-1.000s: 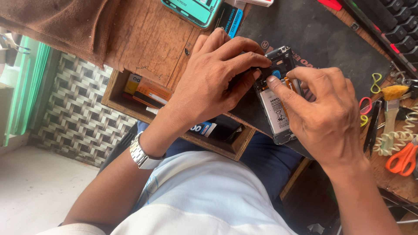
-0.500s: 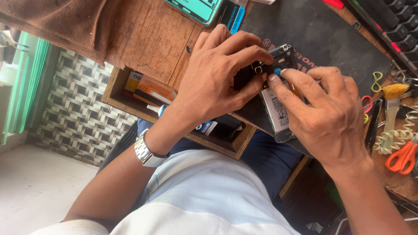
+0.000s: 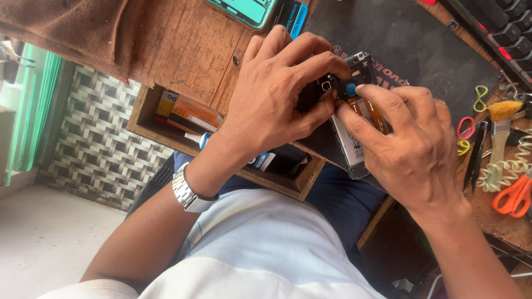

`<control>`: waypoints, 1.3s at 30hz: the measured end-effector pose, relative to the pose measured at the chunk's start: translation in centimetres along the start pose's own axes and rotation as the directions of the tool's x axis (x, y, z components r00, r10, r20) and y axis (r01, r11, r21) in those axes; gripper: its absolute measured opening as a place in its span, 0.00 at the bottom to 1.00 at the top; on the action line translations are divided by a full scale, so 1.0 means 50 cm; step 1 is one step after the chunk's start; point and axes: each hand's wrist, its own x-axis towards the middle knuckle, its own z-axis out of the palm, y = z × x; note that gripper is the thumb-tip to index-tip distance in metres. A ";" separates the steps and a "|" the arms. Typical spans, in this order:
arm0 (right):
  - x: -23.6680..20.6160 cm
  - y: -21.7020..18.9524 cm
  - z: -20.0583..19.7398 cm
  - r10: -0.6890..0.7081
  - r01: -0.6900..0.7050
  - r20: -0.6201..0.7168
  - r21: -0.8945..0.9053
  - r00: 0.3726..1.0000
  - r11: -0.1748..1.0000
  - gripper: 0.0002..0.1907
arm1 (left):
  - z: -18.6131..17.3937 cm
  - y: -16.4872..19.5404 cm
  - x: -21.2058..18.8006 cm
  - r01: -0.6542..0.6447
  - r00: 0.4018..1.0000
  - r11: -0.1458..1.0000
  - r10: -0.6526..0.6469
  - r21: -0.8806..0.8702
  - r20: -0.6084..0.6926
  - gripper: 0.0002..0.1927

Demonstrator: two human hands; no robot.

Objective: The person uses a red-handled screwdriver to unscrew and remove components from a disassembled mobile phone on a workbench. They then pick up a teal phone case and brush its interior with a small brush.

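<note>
An opened phone with its back off and its battery showing lies at the edge of a black mat. My left hand, a metal watch on its wrist, grips the phone's upper end near the camera module. My right hand covers the phone's lower half. Its index finger and thumb pinch a small screwdriver with a round blue cap, which stands on the phone's upper part. The screwdriver's tip is hidden by my fingers.
A teal-screened phone lies at the top of the wooden bench. Under the bench, an open drawer holds small boxes and a tube. To the right lie orange scissors, a brush, black tweezers and a coiled cord.
Both hands have stayed on the phone. My right fingers have shifted up, and the blue cap now shows fully under my index finger.
</note>
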 end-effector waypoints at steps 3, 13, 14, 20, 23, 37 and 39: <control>-0.002 0.000 -0.004 -0.011 0.011 0.015 -0.031 1.000 0.999 0.19 | 0.000 0.003 0.002 0.009 1.000 1.000 -0.009 0.007 0.009 0.14; 0.002 -0.007 -0.015 0.010 -0.011 0.036 0.035 0.999 0.999 0.18 | -0.005 0.003 0.002 -0.005 1.000 1.000 0.005 -0.030 -0.008 0.17; 0.001 -0.008 -0.013 0.015 -0.016 0.036 0.036 0.999 0.999 0.18 | -0.007 0.001 0.002 -0.011 1.000 0.999 0.011 -0.033 -0.009 0.18; -0.008 -0.003 0.000 0.077 -0.072 -0.016 0.199 0.997 0.977 0.16 | -0.005 -0.002 -0.004 -0.006 0.999 0.997 0.003 -0.076 -0.036 0.22; -0.013 -0.002 0.003 0.118 -0.104 -0.035 0.280 0.992 0.954 0.14 | -0.005 -0.003 -0.008 0.004 0.999 0.995 -0.007 -0.097 -0.034 0.25; 0.011 0.015 0.003 -0.056 0.059 -0.042 0.073 0.998 0.996 0.16 | -0.002 -0.010 -0.010 -0.010 0.999 0.993 0.005 -0.113 -0.045 0.26; 0.013 0.017 -0.001 -0.056 0.057 -0.009 0.075 0.998 0.996 0.17 | -0.001 -0.011 -0.010 -0.014 0.999 0.993 0.009 -0.115 -0.046 0.27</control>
